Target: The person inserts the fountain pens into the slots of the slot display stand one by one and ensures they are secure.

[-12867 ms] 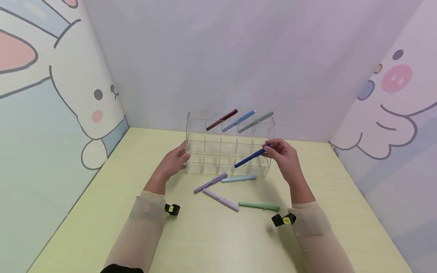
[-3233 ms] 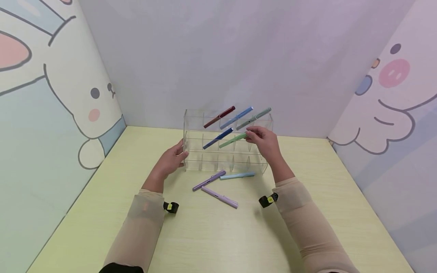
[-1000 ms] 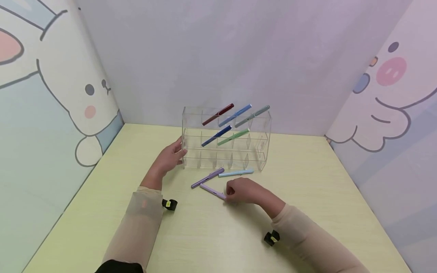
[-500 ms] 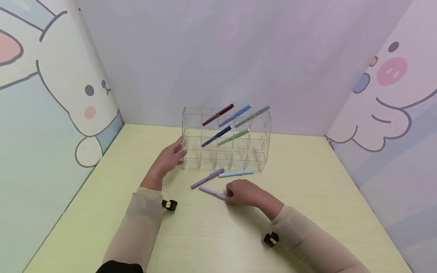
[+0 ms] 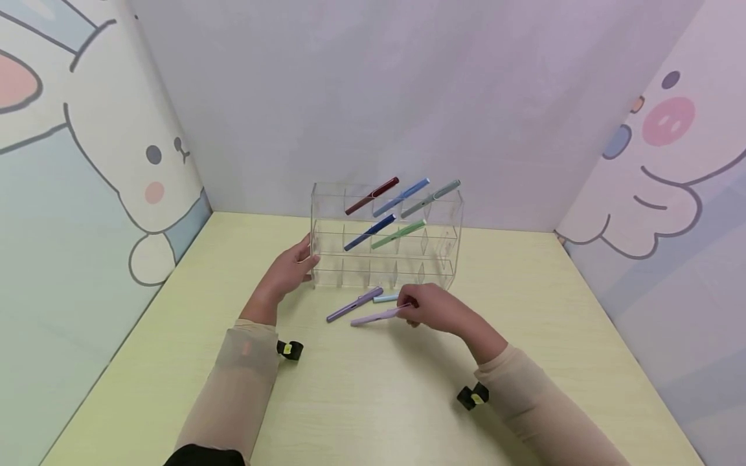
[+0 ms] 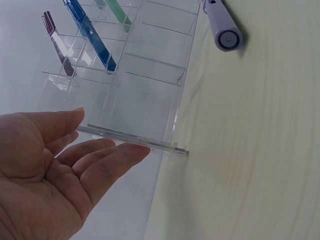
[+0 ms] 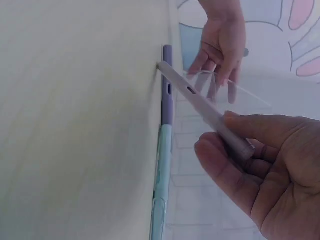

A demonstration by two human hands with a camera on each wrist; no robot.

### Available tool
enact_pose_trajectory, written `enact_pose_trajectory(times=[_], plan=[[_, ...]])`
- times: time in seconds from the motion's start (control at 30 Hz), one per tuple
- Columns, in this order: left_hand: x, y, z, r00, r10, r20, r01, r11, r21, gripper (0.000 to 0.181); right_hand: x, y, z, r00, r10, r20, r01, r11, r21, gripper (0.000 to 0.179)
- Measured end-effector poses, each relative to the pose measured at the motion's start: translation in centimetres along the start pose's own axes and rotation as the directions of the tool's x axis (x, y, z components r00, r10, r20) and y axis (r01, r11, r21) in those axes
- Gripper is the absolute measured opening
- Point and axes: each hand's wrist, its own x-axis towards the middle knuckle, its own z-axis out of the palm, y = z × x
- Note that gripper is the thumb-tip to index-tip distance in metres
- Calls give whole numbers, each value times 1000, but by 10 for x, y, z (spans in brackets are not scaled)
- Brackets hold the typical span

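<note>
My left hand (image 5: 285,268) holds the left side panel (image 6: 132,138) of a clear acrylic pen rack (image 5: 350,257), thumb on one face and fingers on the other. Between thumb and fingers of my right hand (image 5: 432,308) is a light purple pen (image 5: 373,318). The right wrist view shows the pen slanting, its cap end in the grip. Beyond it, a darker purple pen (image 5: 354,305) and a pale blue pen (image 5: 385,298) lie on the table in front of the rack. In the head view the right hand partly hides the pale blue one.
On the rack's top tier rest a dark red pen (image 5: 372,195), a blue pen (image 5: 401,197) and a grey-green pen (image 5: 430,199). The middle tier bears a dark blue pen (image 5: 370,232) and a green pen (image 5: 399,234). A wall stands close behind.
The green pen went onto the middle tier earlier. Since half a second ago, my right hand has moved up and toward the rack with the light purple pen, which has turned. The left hand stays put.
</note>
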Motion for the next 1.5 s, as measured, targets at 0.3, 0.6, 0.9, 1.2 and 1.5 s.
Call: enact_pose_trajectory(times=[0.3,0.6,0.9,1.2,1.5], plan=[[-1,0,0,1000,7,4,-7,1000,-8,63,-13,14,-36,982,-8,-189,49,977,210,7],[-1,-1,0,1000,5,4,-5,1000,-9,65,-21,27,-70,900,-50,-433,156,964,213,21],[-1,-1,0,1000,8,-1,-8,1000,-10,65,-20,38,-99,816,-11,-578,195,947,256,32],[-1,1,1,1000,-3,-6,3,1000,-1,63,-17,39,-124,679,-3,-734,395,844,362,31],[-1,-1,0,1000,3,-4,-3,1000,-2,63,-8,37,-133,586,18,-810,496,782,377,28]])
